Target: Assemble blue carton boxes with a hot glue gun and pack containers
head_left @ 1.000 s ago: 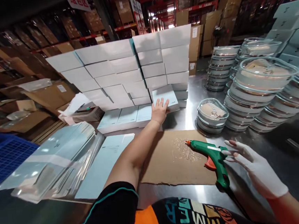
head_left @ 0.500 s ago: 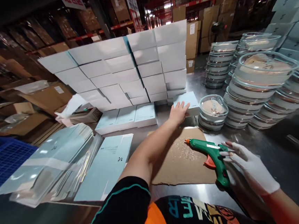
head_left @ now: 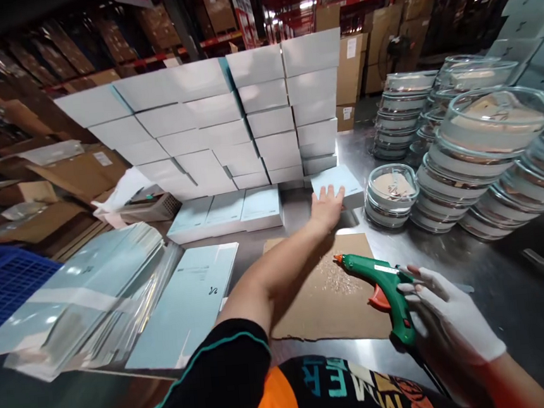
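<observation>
left hand: bare left hand [head_left: 328, 206], arm stretched forward, palm flat on the near edge of a single pale-blue flat cardboard box [head_left: 339, 185]; fingers spread on the lid, not curled round it.
right hand: white-gloved right hand [head_left: 447, 321] wrapped round the grip of the green hot-glue gun with orange trigger and tip [head_left: 382, 283]; fingers closed on the handle.
box position: lies flat on the shiny steel table [head_left: 506, 272], apart from the wall of stacked white boxes [head_left: 226, 116], just in front of its right end and just beside a lone lidded round glass bowl [head_left: 392, 195].
glue gun position: body rests over the right edge of a brown cardboard sheet [head_left: 323, 298], nozzle pointing left toward dried glue crumbs [head_left: 336, 279] on that sheet.
surroundings: row of three pale-blue boxes [head_left: 228, 213] flat at the foot of the wall; flat unfolded pale-blue sleeves [head_left: 185, 303] and a glossy pile of the same [head_left: 84, 296] at left; stacks of glass bowls [head_left: 482, 160] at right; blue plastic crate [head_left: 3, 288] far left.
step in hand (judgement): looks like fetching one box toward the cardboard sheet while the gun is kept ready.
next move calls for (judgement): left hand needs a proper grip or a slide of the box back over the sheet, clear of the lone bowl; gun nozzle kept off the forearm.
</observation>
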Motion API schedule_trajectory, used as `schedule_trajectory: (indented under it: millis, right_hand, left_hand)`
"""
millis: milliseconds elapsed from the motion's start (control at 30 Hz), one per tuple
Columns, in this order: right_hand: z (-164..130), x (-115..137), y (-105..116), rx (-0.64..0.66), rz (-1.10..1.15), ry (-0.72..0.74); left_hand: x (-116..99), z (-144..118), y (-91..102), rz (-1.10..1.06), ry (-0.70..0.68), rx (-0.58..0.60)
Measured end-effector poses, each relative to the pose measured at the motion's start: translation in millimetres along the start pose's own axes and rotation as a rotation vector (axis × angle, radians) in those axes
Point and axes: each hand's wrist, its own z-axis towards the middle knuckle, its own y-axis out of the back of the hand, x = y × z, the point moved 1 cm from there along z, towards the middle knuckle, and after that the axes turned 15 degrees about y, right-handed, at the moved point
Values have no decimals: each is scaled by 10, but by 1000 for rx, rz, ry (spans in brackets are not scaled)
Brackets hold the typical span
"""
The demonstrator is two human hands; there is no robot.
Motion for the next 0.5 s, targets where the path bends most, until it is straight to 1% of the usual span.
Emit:
schedule_trajectory:
  millis: [67,133,233,300,400,500]
  right_hand:
    - [5,7,-21,-28,72,-85]
    - [15,-1,-42,-59,155,-166]
    - [28,-46,-59,-66,213,-232]
    - [32,-80,-62,-65,214,-237]
    - [39,-92,-59,-67,189,-191]
    - [53,-65,-51,-82,161,-161]
  left_hand:
    - [195,-146,51,18,-6,-7]
    - [433,-227,110,40,30,-22]
    - [767,-169,196,68,124,-43]
    - [906,-60,229,76,158,-46]
    - [956,60,232,75,165,-42]
    - [876,26,189,71,168,-40]
